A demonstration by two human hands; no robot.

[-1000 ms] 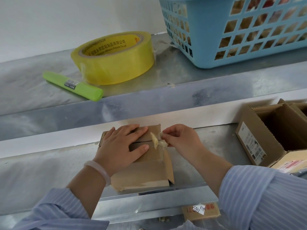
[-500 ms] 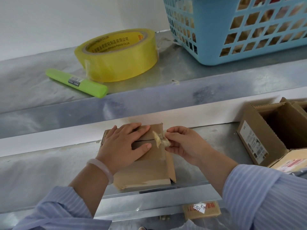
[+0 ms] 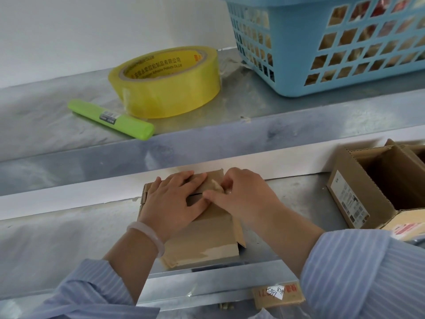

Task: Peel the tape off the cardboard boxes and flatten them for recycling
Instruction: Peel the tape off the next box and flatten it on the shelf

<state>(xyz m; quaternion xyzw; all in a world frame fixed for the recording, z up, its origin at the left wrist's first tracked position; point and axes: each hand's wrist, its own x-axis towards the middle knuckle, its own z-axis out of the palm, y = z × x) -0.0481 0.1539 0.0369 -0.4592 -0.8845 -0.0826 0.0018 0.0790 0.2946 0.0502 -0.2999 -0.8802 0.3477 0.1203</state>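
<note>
Small box (image 3: 207,240): it lies low on the metal shelf (image 3: 69,238) under both hands, its top flaps closed with a dark seam between them.
Left hand (image 3: 177,203): the fingers are straight and a little spread. They press flat on the top flaps, with the fingertips pointing away from the person.
Right hand (image 3: 246,199): the fingers are curled and narrow, and they pinch the crumpled tape (image 3: 216,185). How much of the tape is inside the hand, I cannot tell.
Crumpled tape: a pale wad directly at the right fingertips, just beside the tips of the left fingers, at the right end of the seam.
Key relation: the seam runs sideways, from under the left fingers toward the right fingertips. The right hand is the nearer one to the tape, so I judge the pull should go away from the left hand, along this line, while the left hand keeps the box down.
Tape strip (image 3: 216,250): a shiny band on the box edge nearest the person, behind both wrists, touched by no finger. It probably waits for a later peel.
Risk: in my judgement thin tape can tear if it is pulled steeply.
Around: an open box (image 3: 358,194) stands well to the right of the right hand. A tape roll (image 3: 174,95), a green pen (image 3: 110,118) and a blue basket (image 3: 299,54) are on the upper shelf, beyond the fingertips.
</note>
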